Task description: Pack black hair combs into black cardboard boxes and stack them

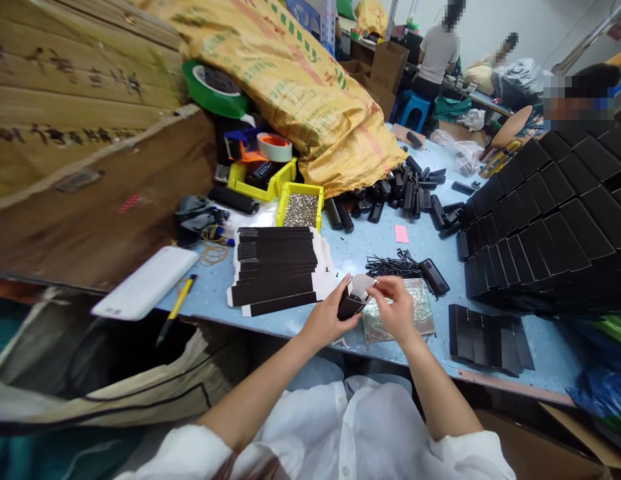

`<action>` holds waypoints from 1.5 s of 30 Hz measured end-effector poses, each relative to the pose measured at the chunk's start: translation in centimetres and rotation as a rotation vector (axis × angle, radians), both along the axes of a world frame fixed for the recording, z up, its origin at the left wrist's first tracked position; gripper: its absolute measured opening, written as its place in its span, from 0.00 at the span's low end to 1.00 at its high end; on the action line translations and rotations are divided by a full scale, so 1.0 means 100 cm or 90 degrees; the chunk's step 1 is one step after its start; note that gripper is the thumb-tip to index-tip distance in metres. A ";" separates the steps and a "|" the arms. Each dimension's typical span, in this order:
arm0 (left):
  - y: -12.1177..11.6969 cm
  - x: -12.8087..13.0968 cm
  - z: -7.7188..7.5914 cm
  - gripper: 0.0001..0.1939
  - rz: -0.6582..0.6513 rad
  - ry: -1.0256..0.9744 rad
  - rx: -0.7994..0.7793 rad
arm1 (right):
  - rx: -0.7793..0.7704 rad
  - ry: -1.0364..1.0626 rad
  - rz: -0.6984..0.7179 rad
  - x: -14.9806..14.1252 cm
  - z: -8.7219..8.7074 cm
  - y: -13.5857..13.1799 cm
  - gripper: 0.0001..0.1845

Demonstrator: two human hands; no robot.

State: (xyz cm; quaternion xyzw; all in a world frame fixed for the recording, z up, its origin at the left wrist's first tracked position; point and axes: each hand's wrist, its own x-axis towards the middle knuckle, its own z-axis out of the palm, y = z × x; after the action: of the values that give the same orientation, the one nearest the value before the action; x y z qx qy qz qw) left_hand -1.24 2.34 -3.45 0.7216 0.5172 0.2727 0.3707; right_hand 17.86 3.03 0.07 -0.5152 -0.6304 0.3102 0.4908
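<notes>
My left hand (326, 319) is wrapped round a small black cardboard box (349, 305) with its white inside showing at the open top. At the box's upper right edge, the fingers of my right hand (397, 312) are pinched together on the white flap. Under and beside my right hand lies a stack of clear plastic sleeves (421, 310). Behind it are thin black strips (390, 267), perhaps ties, and a black device (433, 277). Left of my hands lies a fanned stack of flat black boxes (275, 260).
Tall stacks of black boxes (540, 220) stand at right, with several flat ones (490, 340) in front. A yellow bin of small metal parts (300, 208), a yellow sack (310, 100) and many black devices (405, 190) fill the back. A cutter knife (177, 307) overhangs the left edge.
</notes>
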 end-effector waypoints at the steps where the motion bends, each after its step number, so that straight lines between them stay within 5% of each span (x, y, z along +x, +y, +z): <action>1: 0.000 0.000 -0.003 0.46 0.001 -0.001 0.006 | 0.019 -0.059 0.017 -0.003 0.000 -0.008 0.08; 4: 0.001 0.001 -0.012 0.36 -0.017 -0.020 0.075 | 0.032 -0.144 0.040 -0.006 -0.004 -0.012 0.06; 8: 0.003 0.004 -0.017 0.21 -0.055 -0.028 0.113 | -0.079 0.089 0.015 -0.014 -0.021 -0.003 0.17; 14: 0.007 0.008 -0.004 0.54 -0.034 -0.089 -0.020 | -0.050 0.117 0.162 -0.027 -0.032 -0.004 0.18; 20: 0.011 0.006 0.008 0.53 -0.048 -0.078 -0.090 | 0.005 0.055 0.169 -0.021 -0.025 -0.009 0.19; 25: -0.003 0.018 0.017 0.37 -0.028 -0.221 -0.094 | -0.079 0.014 0.085 -0.029 -0.033 -0.047 0.57; 28: -0.002 0.006 0.020 0.35 -0.078 -0.175 -0.044 | -0.084 -0.109 -0.075 0.016 -0.032 -0.072 0.51; 32: 0.020 -0.051 0.013 0.25 0.019 0.143 0.089 | -0.102 -0.371 -0.403 0.145 -0.024 -0.094 0.43; 34: 0.027 -0.082 0.005 0.24 0.053 0.337 0.130 | -0.188 -0.528 -0.465 0.197 -0.023 -0.099 0.42; 36: 0.028 -0.105 -0.001 0.27 0.068 0.456 0.143 | -0.217 -0.618 -0.487 0.217 -0.022 -0.097 0.42; 40: 0.031 -0.118 0.006 0.23 0.074 0.497 0.121 | -0.026 -0.538 -0.430 0.169 -0.013 -0.076 0.36; 45: 0.037 -0.088 0.050 0.13 -0.097 0.208 -0.065 | 0.064 -0.240 0.003 0.040 0.004 -0.042 0.16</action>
State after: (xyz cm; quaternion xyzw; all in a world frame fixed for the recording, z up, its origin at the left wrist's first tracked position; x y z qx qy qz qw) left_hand -10.04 6.03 1.53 0.7737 0.5275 0.0960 0.3376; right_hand 21.87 -1.19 0.45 -0.5373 -0.7274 0.1771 0.3884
